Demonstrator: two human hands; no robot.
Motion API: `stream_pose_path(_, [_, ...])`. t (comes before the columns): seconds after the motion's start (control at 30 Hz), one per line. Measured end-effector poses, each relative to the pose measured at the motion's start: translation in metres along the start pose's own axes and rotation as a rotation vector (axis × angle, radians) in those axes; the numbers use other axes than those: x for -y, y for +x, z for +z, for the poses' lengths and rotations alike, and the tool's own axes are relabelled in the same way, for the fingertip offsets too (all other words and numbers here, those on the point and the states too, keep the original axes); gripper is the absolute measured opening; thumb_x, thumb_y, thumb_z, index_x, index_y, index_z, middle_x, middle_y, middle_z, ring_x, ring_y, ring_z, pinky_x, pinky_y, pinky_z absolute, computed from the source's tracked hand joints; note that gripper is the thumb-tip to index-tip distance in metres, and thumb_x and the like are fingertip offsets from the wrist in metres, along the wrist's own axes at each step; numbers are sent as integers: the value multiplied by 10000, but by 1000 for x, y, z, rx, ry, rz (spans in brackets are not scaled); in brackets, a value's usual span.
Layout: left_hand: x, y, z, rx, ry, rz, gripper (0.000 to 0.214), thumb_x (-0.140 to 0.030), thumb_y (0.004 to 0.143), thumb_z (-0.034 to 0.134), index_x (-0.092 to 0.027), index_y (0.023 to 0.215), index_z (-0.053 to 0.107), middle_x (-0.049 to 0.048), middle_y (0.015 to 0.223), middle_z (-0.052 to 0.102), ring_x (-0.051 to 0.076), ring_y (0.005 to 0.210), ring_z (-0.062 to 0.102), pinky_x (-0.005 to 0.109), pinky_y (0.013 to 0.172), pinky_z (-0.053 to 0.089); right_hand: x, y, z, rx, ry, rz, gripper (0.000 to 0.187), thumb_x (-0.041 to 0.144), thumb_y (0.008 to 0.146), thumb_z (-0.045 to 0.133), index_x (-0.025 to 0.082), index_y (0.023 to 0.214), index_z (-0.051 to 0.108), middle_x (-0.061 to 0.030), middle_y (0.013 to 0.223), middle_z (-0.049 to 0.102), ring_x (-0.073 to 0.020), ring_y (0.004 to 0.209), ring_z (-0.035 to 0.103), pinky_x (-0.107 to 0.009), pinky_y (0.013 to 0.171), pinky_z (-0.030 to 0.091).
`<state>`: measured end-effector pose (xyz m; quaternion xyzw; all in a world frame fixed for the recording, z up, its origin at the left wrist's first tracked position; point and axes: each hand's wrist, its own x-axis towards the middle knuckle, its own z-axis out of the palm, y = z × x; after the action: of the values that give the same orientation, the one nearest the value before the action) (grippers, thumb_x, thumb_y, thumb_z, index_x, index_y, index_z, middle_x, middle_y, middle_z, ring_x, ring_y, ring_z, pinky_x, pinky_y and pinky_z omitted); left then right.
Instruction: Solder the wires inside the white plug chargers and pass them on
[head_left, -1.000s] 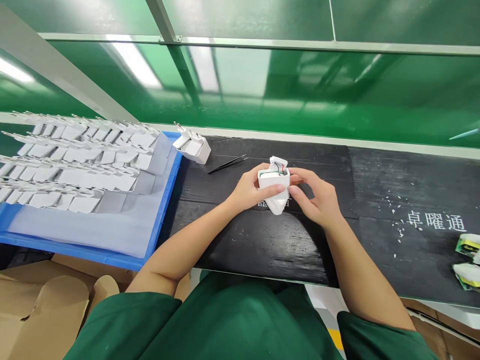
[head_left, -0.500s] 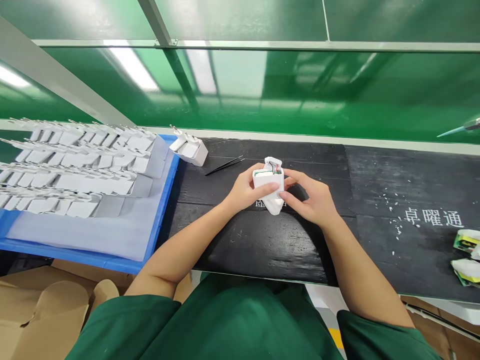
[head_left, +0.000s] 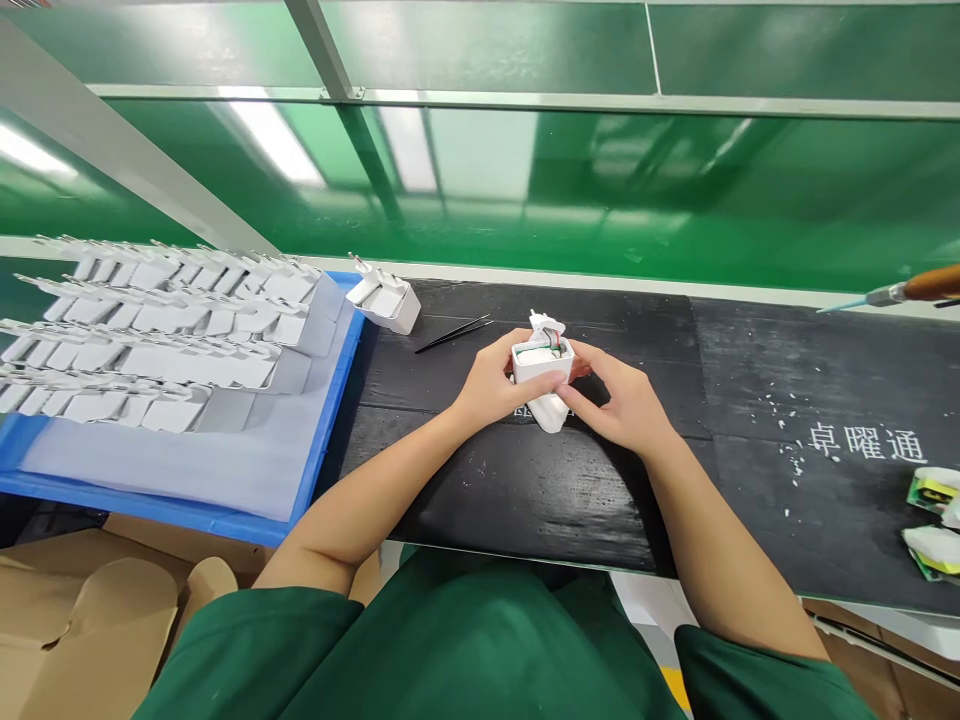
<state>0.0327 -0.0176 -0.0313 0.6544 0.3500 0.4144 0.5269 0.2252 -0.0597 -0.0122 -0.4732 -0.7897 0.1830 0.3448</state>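
Between my two hands, over the middle of the black mat, is a white charger housing with its top uncovered. Wires and a green circuit board edge show inside, and a white plug cap stands tilted at its far side. My left hand grips the housing from the left, thumb across the near face. My right hand holds its right side between thumb and fingers; some fingertips are hidden behind it. Another white piece sits just below the housing. Black tweezers lie left of my hands.
A blue tray on the left holds rows of white chargers. Two more chargers stand by its corner. At right are white scraps, green-and-yellow parts and an orange-handled tool. A green panel closes the back.
The housing has tipped slightly in my hands, so more of its inside shows, and the plug cap leans differently. Both hands keep their hold. The view has shifted a little.
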Motion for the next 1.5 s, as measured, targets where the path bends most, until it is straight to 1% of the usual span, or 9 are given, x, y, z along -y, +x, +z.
stream_pose_path(0.23, [8, 1, 0, -78, 284, 201, 417, -474, 799, 762, -202, 1105, 687, 63, 1007, 672, 203, 945, 641, 323, 855, 519, -7, 0, 9, -19, -51, -8, 608, 362, 898, 637, 248, 1457, 427, -76, 1195, 712, -171, 866, 707, -321, 753, 614])
stream_pose_path(0.4, [14, 2, -1, -91, 370, 312, 456, -490, 782, 785, -206, 1126, 689, 113, 1149, 628, 252, 1096, 612, 399, 956, 511, -10, 1, 9, -79, -107, -75, 287, 364, 922, 617, 224, 1172, 622, -62, 1035, 735, -169, 840, 695, -289, 723, 582])
stream_pose_path(0.5, [13, 4, -3, -36, 270, 363, 503, -494, 785, 784, -187, 1167, 673, 153, 1244, 617, 287, 1200, 589, 435, 1029, 486, -8, 2, 6, -105, -116, -101, 250, 372, 916, 634, 219, 1114, 630, -49, 983, 736, -151, 776, 685, -272, 693, 563])
stream_pose_path(0.67, [7, 4, -8, 110, -60, 198, 664, -506, 858, 691, -218, 1427, 504, 156, 1421, 578, 287, 1231, 612, 389, 995, 519, -1, 3, 7, -69, -139, -103, 240, 399, 898, 664, 210, 1044, 638, -22, 861, 708, -134, 728, 665, -250, 656, 536])
stream_pose_path(0.83, [5, 1, -6, 113, -177, 103, 557, -371, 883, 641, -199, 1392, 493, 91, 1136, 717, 191, 941, 700, 319, 868, 543, -1, 1, 14, -31, -201, -189, 298, 432, 904, 649, 185, 1072, 635, -30, 853, 697, -131, 711, 658, -241, 625, 515])
stream_pose_path(1.03, [8, 1, -3, 26, -29, 236, 472, -193, 878, 497, -199, 1350, 470, 13, 927, 687, 126, 764, 631, 268, 729, 493, -2, -1, 16, -34, -239, -133, 354, 491, 940, 570, 190, 1116, 631, -25, 815, 670, -122, 668, 626, -237, 588, 487])
stream_pose_path(1.17, [5, 1, -9, 67, 39, 311, 500, -306, 938, 455, -210, 1428, 445, 65, 1074, 690, 196, 941, 621, 365, 877, 500, -1, -1, 14, -41, -206, -78, 320, 484, 939, 577, 198, 1070, 631, -24, 827, 671, -113, 666, 624, -231, 600, 487])
stream_pose_path(1.3, [-3, 1, -15, 90, 189, 316, 384, -364, 1016, 383, -196, 1283, 601, 104, 1200, 699, 241, 1156, 578, 411, 1032, 442, -3, -1, 13, -56, -217, -47, 326, 501, 939, 566, 195, 1032, 630, -28, 821, 663, -117, 666, 622, -237, 591, 481])
stream_pose_path(1.5, [-3, 0, -14, 45, 271, 331, 327, -397, 994, 484, -166, 1184, 617, 99, 1088, 724, 190, 990, 649, 313, 877, 510, -2, -1, 17, -48, -228, -54, 344, 516, 949, 536, 198, 1043, 627, -32, 828, 656, -125, 687, 624, -242, 601, 497])
